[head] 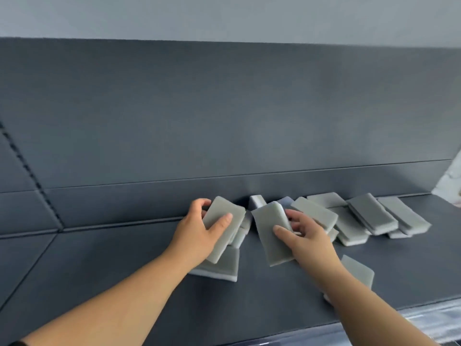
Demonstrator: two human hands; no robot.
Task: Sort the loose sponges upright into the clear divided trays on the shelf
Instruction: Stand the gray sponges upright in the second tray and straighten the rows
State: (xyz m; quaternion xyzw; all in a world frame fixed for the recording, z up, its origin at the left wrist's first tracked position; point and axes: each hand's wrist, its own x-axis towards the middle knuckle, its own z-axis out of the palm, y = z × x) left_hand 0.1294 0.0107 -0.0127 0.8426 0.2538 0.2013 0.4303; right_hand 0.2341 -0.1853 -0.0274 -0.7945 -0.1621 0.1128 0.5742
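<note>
Several grey-green sponges with white undersides lie loose on a dark shelf (124, 270). My left hand (197, 233) grips one sponge (224, 221) lengthwise, thumb on its top face and fingers curled over its far edge, above a flat sponge (224, 268). My right hand (304, 233) holds a second sponge (269, 233), thumb across its face, fingers behind it. A heap of overlapping sponges (361, 218) lies to the right against the back wall. One more sponge (356, 270) sits under my right forearm. No clear divided tray is in view.
The dark back panel (224, 108) rises right behind the sponges. The shelf's front edge (424, 303) runs along the lower right, with a shiny strip below it. A pale object (451, 178) shows at the far right edge.
</note>
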